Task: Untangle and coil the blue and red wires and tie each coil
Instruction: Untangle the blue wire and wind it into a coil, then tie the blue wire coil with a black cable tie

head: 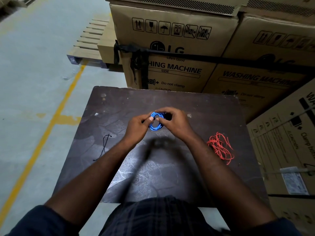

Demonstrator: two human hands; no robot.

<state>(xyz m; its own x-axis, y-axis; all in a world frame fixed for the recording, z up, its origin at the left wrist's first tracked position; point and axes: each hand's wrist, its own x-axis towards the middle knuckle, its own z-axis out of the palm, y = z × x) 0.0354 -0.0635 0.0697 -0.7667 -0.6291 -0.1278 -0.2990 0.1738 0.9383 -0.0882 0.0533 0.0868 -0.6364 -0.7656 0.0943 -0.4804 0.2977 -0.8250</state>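
Left hand, right hand both pinch blue coil over table centre; red tangle near right edge.

both hands pinch blue coil, red wire rt

The blue wire is wound into a small, neat round coil of several loops, held above the middle of the dark tabletop, pinched between the left hand and the right hand. The red wire lies flat near the tabletop's right edge, a loose, uneven tangle with ends straying out. A thin black tie lies crossed over itself near the left edge.
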